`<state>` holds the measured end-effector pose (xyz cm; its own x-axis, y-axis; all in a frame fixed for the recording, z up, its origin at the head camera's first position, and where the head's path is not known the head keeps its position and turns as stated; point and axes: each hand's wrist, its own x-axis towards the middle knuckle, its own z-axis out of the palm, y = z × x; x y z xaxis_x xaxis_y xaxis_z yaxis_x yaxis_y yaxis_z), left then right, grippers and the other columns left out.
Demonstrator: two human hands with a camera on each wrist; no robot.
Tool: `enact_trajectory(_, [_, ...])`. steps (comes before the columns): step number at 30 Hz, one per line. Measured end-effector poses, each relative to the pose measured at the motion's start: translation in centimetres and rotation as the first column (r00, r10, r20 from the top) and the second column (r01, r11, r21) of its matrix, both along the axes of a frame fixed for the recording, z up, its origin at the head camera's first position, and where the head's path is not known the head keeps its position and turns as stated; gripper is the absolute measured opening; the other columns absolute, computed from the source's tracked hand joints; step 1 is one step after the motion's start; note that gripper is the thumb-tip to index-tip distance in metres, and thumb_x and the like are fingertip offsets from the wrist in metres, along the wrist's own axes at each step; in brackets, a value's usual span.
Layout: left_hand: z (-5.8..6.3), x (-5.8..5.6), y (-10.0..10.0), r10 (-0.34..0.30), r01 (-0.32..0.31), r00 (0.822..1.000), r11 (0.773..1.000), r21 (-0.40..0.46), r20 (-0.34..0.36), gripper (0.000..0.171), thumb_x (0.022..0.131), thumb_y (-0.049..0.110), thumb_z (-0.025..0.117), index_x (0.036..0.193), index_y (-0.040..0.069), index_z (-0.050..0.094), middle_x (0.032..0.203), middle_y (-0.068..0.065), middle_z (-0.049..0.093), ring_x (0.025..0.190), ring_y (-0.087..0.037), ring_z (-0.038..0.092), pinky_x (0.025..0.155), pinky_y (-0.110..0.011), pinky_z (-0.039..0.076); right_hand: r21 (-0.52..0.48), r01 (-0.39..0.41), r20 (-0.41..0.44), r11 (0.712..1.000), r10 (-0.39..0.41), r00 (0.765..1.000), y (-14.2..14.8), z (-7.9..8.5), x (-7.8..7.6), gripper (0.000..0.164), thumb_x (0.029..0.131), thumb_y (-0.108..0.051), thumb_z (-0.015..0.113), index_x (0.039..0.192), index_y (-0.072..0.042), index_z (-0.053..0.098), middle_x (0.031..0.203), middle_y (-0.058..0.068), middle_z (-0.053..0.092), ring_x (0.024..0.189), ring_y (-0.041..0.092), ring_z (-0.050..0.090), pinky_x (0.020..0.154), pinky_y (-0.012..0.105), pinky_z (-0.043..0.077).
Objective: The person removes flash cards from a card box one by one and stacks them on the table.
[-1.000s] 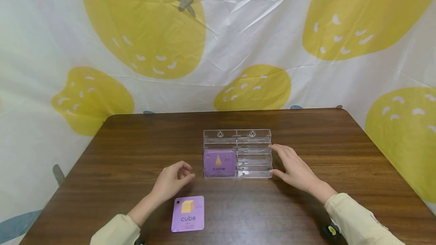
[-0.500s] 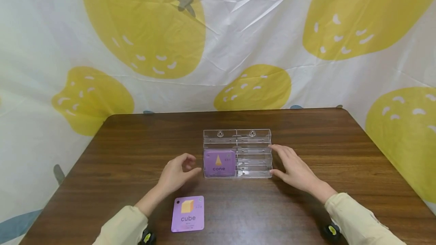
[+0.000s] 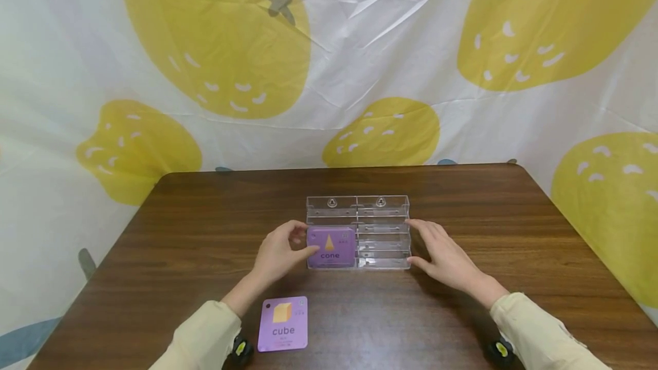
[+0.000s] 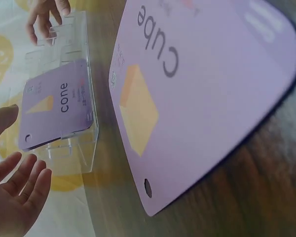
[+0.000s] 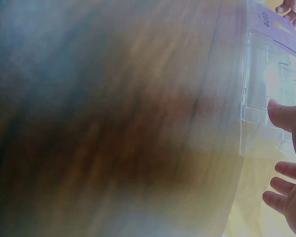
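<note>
A clear plastic tiered holder [image 3: 382, 244] with two columns stands on the table, a purple "cone" card [image 3: 331, 244] in its left column. My left hand [image 3: 280, 253] is at the holder's left side. Its thumb overlaps the front of the cone card in the head view, the other fingers loosely bent by the card's upper left edge. In the left wrist view the thumb and fingers [image 4: 24, 185] are spread around the card's corner. My right hand [image 3: 447, 250] touches the holder's right side with thumb and forefinger, its fingers extended. A purple "cube" card [image 3: 283, 324] lies nearer me.
The brown wooden table [image 3: 231, 204] extends back to a white curtain [image 3: 257, 141] printed with yellow lemons. The holder's right column shows no cards. The cube card lies close to the left forearm [image 3: 200, 336].
My left hand has moved forward and right, from beside the holder to the cone card's left edge. The right hand, the holder and both cards have stayed in place.
</note>
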<state>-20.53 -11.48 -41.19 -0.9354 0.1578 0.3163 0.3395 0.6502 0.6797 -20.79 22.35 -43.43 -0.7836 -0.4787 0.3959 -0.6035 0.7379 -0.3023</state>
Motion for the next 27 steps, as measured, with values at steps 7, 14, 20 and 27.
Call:
enact_trajectory(7, [-0.33, -0.4, 0.43, 0.039, -0.039, 0.999, 0.999, -0.008, 0.004, 0.04, 0.066, 0.029, 0.08, 0.097, 0.01, 0.062, 0.083, -0.002, 0.063, 0.074, -0.013, 0.058, 0.067, -0.029, 0.048, 0.003, -0.002, 0.002, 1.0, 0.002, 1.0, 0.06, 0.0, 0.0, 0.074, 0.073, -0.02, 0.075, 0.133, -0.003, 0.035, 0.129, 0.014, 0.044, 0.118, 0.03, 0.039, 0.098, 0.044, 0.032])
enact_trajectory(14, [-0.55, -0.61, 0.7, 0.046, -0.046, 0.999, 0.999, -0.012, -0.006, 0.04, 0.066, 0.029, 0.08, 0.095, 0.009, 0.062, 0.08, -0.001, 0.062, 0.072, -0.012, 0.056, 0.064, -0.028, 0.046, -0.001, -0.01, -0.012, 1.0, 0.01, 1.0, -0.01, -0.01, -0.03, 0.074, 0.073, -0.018, 0.076, 0.132, -0.001, 0.036, 0.128, 0.015, 0.045, 0.118, 0.029, 0.04, 0.097, 0.044, 0.033])
enact_trajectory(20, [-0.78, -0.51, 0.9, 0.06, -0.06, 0.998, 0.998, 0.009, 0.0, 0.038, 0.066, 0.028, 0.08, 0.092, 0.009, 0.061, 0.078, 0.0, 0.06, 0.07, -0.012, 0.055, 0.062, -0.026, 0.045, -0.007, -0.011, -0.014, 1.0, 0.011, 1.0, -0.08, 0.0, 0.05, 0.074, 0.072, -0.016, 0.076, 0.132, -0.001, 0.036, 0.128, 0.015, 0.045, 0.117, 0.029, 0.04, 0.097, 0.044, 0.033])
enact_trajectory(27, [-1.01, -0.49, 1.1, 0.076, -0.075, 0.997, 0.994, 0.077, -0.003, 0.035, 0.067, 0.022, 0.08, 0.09, 0.009, 0.058, 0.077, 0.0, 0.061, 0.067, -0.011, 0.057, 0.061, -0.024, 0.046, 0.003, -0.002, 0.014, 1.0, 0.002, 1.0, 0.0, 0.18, 0.12, 0.073, 0.074, -0.019, 0.074, 0.133, -0.002, 0.034, 0.129, 0.014, 0.044, 0.119, 0.029, 0.039, 0.098, 0.044, 0.033])
